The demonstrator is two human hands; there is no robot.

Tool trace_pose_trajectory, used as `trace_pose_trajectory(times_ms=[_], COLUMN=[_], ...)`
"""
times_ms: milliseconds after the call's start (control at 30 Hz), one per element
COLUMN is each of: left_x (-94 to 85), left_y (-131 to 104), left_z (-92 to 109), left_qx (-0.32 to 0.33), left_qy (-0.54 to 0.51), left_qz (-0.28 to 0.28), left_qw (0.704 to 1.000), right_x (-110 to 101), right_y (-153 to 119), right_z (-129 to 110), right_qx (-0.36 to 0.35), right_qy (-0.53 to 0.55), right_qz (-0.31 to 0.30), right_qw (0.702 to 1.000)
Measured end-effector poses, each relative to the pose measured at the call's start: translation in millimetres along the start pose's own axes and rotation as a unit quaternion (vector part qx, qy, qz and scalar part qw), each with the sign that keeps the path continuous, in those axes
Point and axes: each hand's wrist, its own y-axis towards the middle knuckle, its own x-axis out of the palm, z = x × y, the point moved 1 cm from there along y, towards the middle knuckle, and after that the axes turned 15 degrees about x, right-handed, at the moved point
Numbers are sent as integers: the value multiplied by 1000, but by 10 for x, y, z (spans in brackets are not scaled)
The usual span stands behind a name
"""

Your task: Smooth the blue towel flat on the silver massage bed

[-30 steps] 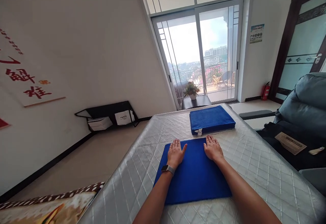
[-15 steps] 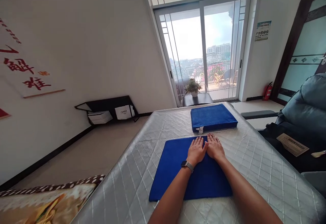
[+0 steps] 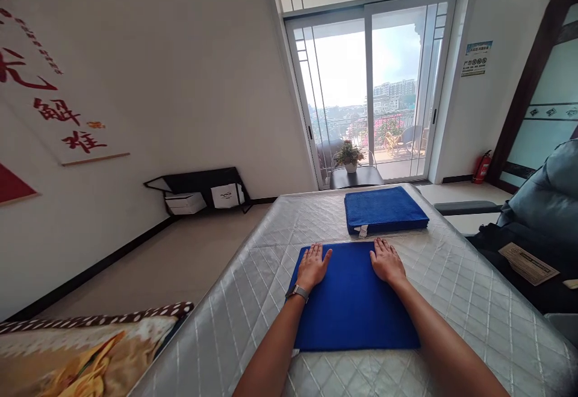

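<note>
A folded blue towel (image 3: 350,306) lies flat on a silver quilted mattress (image 3: 230,306) in front of me. My left hand (image 3: 313,266) rests palm down near its far left corner, fingers stretched out and thumb apart. On the far right part of the towel lies my right hand (image 3: 387,259), also flat with its fingers extended. Neither hand grasps anything. Just beyond the fingertips sits a neat stack of folded blue towels (image 3: 386,209), with a white tag (image 3: 362,230) hanging at its near left corner.
A potted plant (image 3: 350,155) stands on a dark chair beyond the mattress. To the right is a dark recliner (image 3: 553,198) with a black item and a brown label on it. A patterned blanket (image 3: 112,349) lies at lower left. White boxes (image 3: 185,203) sit by the wall.
My hands have moved apart from the middle of the towel; the left one slid left to the far left corner, the right one stayed near the far right. The view has shifted slightly.
</note>
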Motion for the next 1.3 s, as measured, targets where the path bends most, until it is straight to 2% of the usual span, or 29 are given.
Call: trace_pose_trajectory(times_ms=[167, 733, 1033, 1100, 1167, 1233, 1300], left_x=[-23, -37, -55, -76, -92, -86, -53], left_y=[-83, -130, -82, -44, 24, 122, 242], left_z=[-153, -178, -172, -97, 95, 418, 828], left_qx=[-18, -35, -31, -23, 4, 66, 150], left_qy=[-11, -35, -22, -16, -17, -28, -44], left_qz=[4, 36, -3, 2, 21, 40, 54], left_qw=[1000, 998, 999, 1000, 1000, 997, 986], right_x=[1, -7, 10, 17, 22, 23, 22], right_y=[0, -23, -6, -2, 1, 0, -7], right_z=[-15, -73, -38, -34, -32, -24, -1], right_qx=[2, 1, -2, -1, -2, -5, -11], right_qy=[-7, -30, -22, -19, -16, -15, -17], right_qz=[0, -1, 8, 11, 13, 16, 17], right_qw=[1000, 1000, 1000, 1000, 1000, 1000, 1000])
